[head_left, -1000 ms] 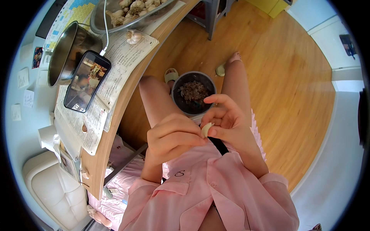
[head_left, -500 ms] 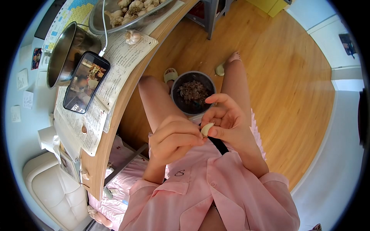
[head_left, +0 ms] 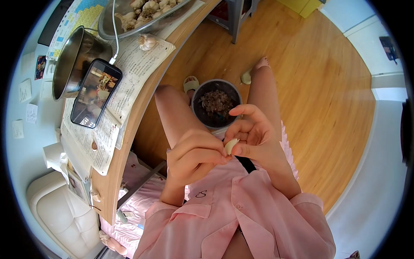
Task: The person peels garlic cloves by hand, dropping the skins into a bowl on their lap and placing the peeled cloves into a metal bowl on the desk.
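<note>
A pale garlic clove (head_left: pixel 230 146) is held between my two hands, above my lap. My right hand (head_left: pixel 255 137) pinches it between thumb and fingers, with the index finger raised away from it. From the other side, the closed fingertips of my left hand (head_left: pixel 195 154) grip the clove's lower left edge. Beyond my hands, a dark bin (head_left: pixel 199 117) on the floor between my legs holds a heap of papery brownish garlic skins (head_left: pixel 216 102).
On the desk (head_left: pixel 137 113) to my left are a metal bowl (head_left: pixel 71 64), a charging phone (head_left: pixel 96 93), a basin (head_left: pixel 142 29) of garlic bulbs, a single garlic bulb (head_left: pixel 147 42) and printed sheets (head_left: pixel 129 80). A grey stool (head_left: pixel 235 21) stands ahead.
</note>
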Tool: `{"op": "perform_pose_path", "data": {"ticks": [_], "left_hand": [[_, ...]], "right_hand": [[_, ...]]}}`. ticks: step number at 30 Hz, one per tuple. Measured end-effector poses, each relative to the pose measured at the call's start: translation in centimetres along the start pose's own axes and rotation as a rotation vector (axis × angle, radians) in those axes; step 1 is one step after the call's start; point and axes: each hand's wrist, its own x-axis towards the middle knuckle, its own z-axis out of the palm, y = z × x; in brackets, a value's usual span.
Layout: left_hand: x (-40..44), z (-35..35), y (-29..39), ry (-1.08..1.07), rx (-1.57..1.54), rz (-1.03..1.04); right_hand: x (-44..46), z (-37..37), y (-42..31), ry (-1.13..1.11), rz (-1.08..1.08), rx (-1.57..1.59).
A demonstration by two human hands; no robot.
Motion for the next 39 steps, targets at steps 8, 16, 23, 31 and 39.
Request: {"op": "perform_pose_path", "data": {"ticks": [8, 16, 23, 31, 39], "left_hand": [[-0.4, 0.2, -0.1, 0.023, -0.01, -0.015], [-0.6, 0.1, -0.1, 0.068, -0.057, -0.017], [-1.0, 0.4, -1.1, 0.195, -0.143, -0.03], [-0.7, 0.3, -1.0, 0.113, -0.055, -0.044], [-2.2, -0.7, -1.9, 0.159, -0.048, 0.049]], "right_hand": [[0.0, -0.1, 0.3, -0.008, -0.006, 0.035], [0.1, -0.4, 1.4, -0.031, 0.051, 0.223], [-0.1, -0.9, 1.7, -0.048, 0.097, 0.313], [-0.2, -0.4, 2.0, -0.029, 0.077, 0.232], [-0.5, 0.8, 3.0, -0.027, 0.076, 0.207]]}}
